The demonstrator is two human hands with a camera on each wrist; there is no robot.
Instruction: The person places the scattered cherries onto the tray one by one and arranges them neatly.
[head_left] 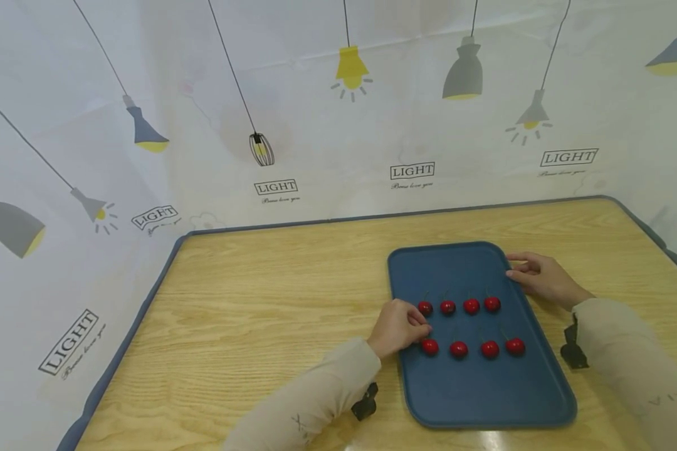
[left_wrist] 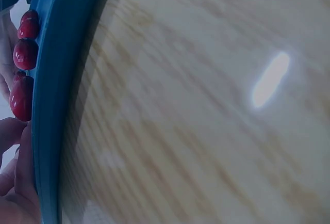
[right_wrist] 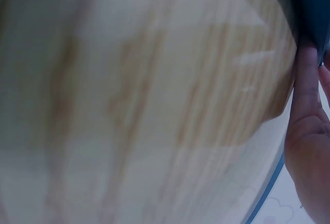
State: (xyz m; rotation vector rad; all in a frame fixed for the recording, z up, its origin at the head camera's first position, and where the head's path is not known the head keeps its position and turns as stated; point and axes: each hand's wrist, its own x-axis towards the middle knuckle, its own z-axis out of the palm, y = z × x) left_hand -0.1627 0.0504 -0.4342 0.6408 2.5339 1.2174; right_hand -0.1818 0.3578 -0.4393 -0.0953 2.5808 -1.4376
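A dark blue tray (head_left: 485,394) lies on the table, bearing two rows of red cherries with thin stems. At its left side my left hand (head_left: 400,326) reaches over the rim, thumb and fingertips together just above the leftmost cherry (head_left: 429,347) of the near row. That cherry's stem is hidden by the fingers. In the left wrist view, the fingers (left_wrist: 25,167) are right up against the closest cherry (left_wrist: 21,97). My right hand (head_left: 544,279) holds the tray's right rim near its far corner. From the right wrist, a digit (right_wrist: 308,79) lies along the tray's edge (right_wrist: 312,12).
The wooden table (head_left: 271,300) extends left of the tray and has a blue edge strip (head_left: 259,227). A white cloth backdrop (head_left: 327,131) printed with lamps stands behind and at the sides. Black wrist devices (head_left: 365,402) sit under both sleeves.
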